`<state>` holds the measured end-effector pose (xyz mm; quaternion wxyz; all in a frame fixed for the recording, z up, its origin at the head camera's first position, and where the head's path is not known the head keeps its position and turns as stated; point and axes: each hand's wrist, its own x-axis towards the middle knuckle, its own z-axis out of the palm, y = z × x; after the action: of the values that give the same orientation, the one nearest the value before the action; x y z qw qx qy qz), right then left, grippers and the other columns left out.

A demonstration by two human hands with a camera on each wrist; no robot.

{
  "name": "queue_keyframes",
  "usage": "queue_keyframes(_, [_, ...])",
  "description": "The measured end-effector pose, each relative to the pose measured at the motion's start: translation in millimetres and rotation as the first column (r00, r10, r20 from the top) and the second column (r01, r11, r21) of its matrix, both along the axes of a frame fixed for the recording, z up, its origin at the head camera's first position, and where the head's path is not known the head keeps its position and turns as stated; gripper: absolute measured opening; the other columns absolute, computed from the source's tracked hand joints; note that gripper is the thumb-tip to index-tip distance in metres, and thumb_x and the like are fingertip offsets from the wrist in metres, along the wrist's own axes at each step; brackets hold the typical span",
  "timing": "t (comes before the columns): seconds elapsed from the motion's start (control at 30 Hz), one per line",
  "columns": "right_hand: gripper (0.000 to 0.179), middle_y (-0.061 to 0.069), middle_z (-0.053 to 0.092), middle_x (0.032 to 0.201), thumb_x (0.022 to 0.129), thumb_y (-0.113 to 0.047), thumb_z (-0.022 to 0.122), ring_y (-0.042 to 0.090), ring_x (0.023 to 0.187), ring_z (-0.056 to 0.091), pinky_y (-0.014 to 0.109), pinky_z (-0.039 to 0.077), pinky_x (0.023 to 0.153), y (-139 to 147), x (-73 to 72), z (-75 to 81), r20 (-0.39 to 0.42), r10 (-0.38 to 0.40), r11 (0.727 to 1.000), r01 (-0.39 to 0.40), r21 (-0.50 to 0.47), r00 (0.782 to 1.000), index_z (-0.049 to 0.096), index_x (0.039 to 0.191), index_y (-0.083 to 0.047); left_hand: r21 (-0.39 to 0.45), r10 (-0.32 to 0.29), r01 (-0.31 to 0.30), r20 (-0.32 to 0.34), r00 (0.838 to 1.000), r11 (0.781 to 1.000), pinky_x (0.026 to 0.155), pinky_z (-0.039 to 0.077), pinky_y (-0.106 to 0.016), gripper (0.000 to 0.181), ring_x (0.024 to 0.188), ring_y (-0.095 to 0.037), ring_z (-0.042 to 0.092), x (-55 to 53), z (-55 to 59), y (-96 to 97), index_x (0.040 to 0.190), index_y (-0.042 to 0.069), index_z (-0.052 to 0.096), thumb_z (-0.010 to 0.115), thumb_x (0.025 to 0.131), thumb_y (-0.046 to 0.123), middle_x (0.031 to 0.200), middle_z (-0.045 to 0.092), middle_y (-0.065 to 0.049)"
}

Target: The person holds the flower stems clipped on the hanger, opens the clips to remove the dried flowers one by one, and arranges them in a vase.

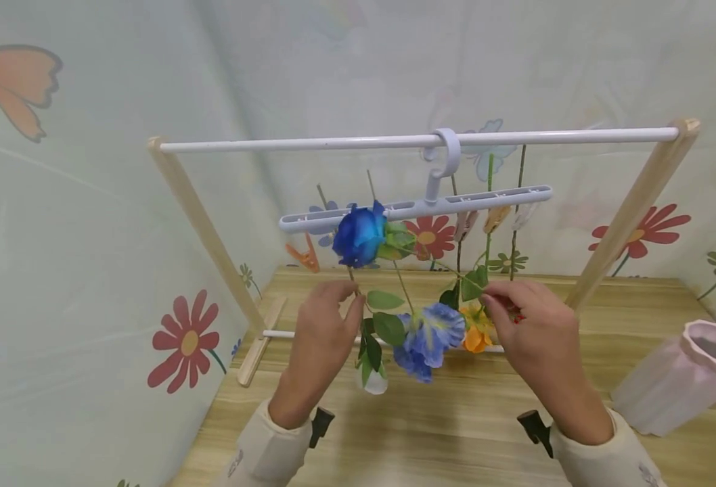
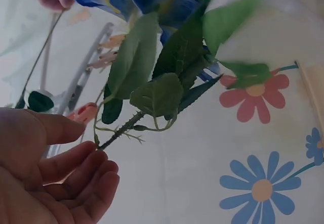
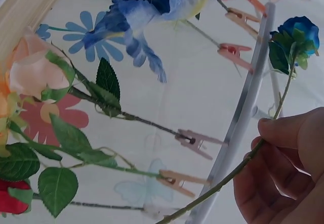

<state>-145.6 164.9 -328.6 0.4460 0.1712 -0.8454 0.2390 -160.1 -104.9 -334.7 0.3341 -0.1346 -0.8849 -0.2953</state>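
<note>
A blue rose (image 1: 360, 235) spans sideways in front of a pale hanger (image 1: 419, 207). My right hand (image 1: 537, 331) pinches its green stem (image 3: 225, 182) between thumb and fingers, with the bloom pointing left. My left hand (image 1: 327, 335) is beside the leafy stem (image 2: 123, 127) of a hanging white flower (image 1: 375, 380); its fingertips are close to that stem, thumb and fingers apart. An orange clip (image 1: 304, 253) hangs from the hanger's left end with no flower seen in it. Blue-violet petals (image 1: 429, 338) and an orange flower (image 1: 476, 331) hang between the hands.
The hanger hooks over a white rail (image 1: 309, 143) between wooden posts (image 1: 632, 210). More clips, such as a mauve one (image 3: 195, 142), hold upside-down flowers, including a pink rose (image 3: 38, 70). A pink vase (image 1: 677, 382) stands on the wooden table (image 1: 455, 439) at right.
</note>
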Motion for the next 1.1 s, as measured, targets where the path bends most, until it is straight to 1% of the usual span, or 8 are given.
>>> queue_keyframes(0.23, [0.016, 0.013, 0.074, 0.084, 0.082, 0.001, 0.080, 0.022, 0.069, 0.067, 0.015, 0.045, 0.067, 24.9, 2.0, -0.7, 0.012, -0.045, 0.993, 0.046, -0.112, 0.999, 0.077, 0.097, -0.002, 0.131, 0.006, -0.032, 0.196, 0.981, 0.991, 0.078, 0.061, -0.040, 0.021, 0.091, -0.025, 0.072, -9.5, -1.4, -1.1, 0.106, 0.005, 0.071, 0.071, 0.094, 0.023, 0.102, 0.074, -0.010])
queue_keyframes(0.33, [0.016, 0.015, 0.074, 0.084, 0.082, 0.001, 0.080, -0.005, 0.073, 0.060, 0.004, 0.038, 0.070, 36.8, 4.1, -1.3, 0.007, -0.074, 0.982, 0.074, -0.171, 0.997, 0.077, 0.098, 0.000, 0.210, -0.032, -0.027, 0.272, 0.962, 0.977, 0.079, 0.062, -0.038, 0.023, 0.092, -0.023, 0.074, -17.2, -1.7, -1.3, 0.110, 0.008, 0.068, 0.070, 0.096, 0.026, 0.105, 0.074, -0.008])
queue_keyframes(0.47, [0.016, 0.021, 0.074, 0.089, 0.084, 0.000, 0.079, -0.033, 0.084, 0.040, -0.005, 0.033, 0.078, 52.8, 6.3, -0.3, 0.021, -0.107, 0.962, 0.109, -0.252, 0.994, 0.076, 0.100, 0.003, 0.266, -0.055, -0.028, 0.300, 0.952, 0.963, 0.081, 0.062, -0.037, 0.024, 0.093, -0.021, 0.075, -26.1, -5.2, -1.9, 0.112, 0.009, 0.068, 0.071, 0.095, 0.027, 0.106, 0.075, -0.007])
queue_keyframes(0.7, [0.017, 0.023, 0.075, 0.093, 0.088, -0.004, 0.076, -0.035, 0.082, 0.043, -0.006, 0.033, 0.079, 81.9, 4.1, 8.0, 0.057, -0.204, 0.917, 0.211, -0.338, 0.977, 0.075, 0.102, 0.005, 0.343, -0.080, -0.056, 0.368, 0.926, 0.938, 0.090, 0.059, -0.042, 0.031, 0.104, -0.023, 0.072, -29.9, -3.6, -6.1, 0.114, 0.009, 0.068, 0.069, 0.096, 0.034, 0.111, 0.075, -0.007])
queue_keyframes(0.77, [0.018, 0.020, 0.075, 0.093, 0.090, -0.008, 0.075, -0.033, 0.079, 0.044, -0.005, 0.034, 0.077, 89.2, 3.5, 12.1, 0.082, -0.247, 0.896, 0.260, -0.359, 0.965, 0.075, 0.104, 0.004, 0.362, -0.084, -0.068, 0.389, 0.917, 0.930, 0.093, 0.058, -0.043, 0.033, 0.106, -0.024, 0.072, -31.4, -2.0, -8.3, 0.115, 0.009, 0.068, 0.068, 0.096, 0.036, 0.112, 0.074, -0.007])
queue_keyframes(0.93, [0.029, -0.018, 0.066, 0.091, 0.096, -0.025, 0.069, -0.028, 0.078, 0.045, -0.003, 0.035, 0.075, 105.1, 5.8, 17.9, 0.185, -0.344, 0.830, 0.390, -0.398, 0.921, 0.074, 0.111, -0.001, 0.406, -0.097, -0.086, 0.410, 0.907, 0.910, 0.095, 0.056, -0.043, 0.031, 0.107, -0.025, 0.070, -35.8, -0.3, -11.2, 0.115, 0.009, 0.069, 0.068, 0.096, 0.034, 0.111, 0.074, -0.008])
queue_keyframes(1.0, [0.032, -0.019, 0.064, 0.095, 0.097, -0.030, 0.067, -0.027, 0.080, 0.044, -0.002, 0.036, 0.076, 112.5, 7.8, 18.2, 0.217, -0.382, 0.805, 0.438, -0.399, 0.898, 0.074, 0.115, -0.003, 0.418, -0.110, -0.082, 0.416, 0.903, 0.905, 0.094, 0.057, -0.044, 0.030, 0.107, -0.025, 0.070, -36.9, -0.7, -10.2, 0.114, 0.009, 0.069, 0.068, 0.096, 0.033, 0.110, 0.074, -0.008])
queue_keyframes(1.1, [0.035, -0.009, 0.067, 0.103, 0.100, -0.033, 0.063, -0.026, 0.083, 0.041, -0.002, 0.035, 0.079, 121.1, 8.9, 19.6, 0.258, -0.431, 0.769, 0.501, -0.396, 0.865, 0.072, 0.119, -0.005, 0.438, -0.128, -0.078, 0.422, 0.898, 0.896, 0.091, 0.057, -0.043, 0.027, 0.105, -0.025, 0.070, -38.3, -1.6, -11.0, 0.111, 0.011, 0.069, 0.069, 0.096, 0.033, 0.108, 0.074, -0.008])
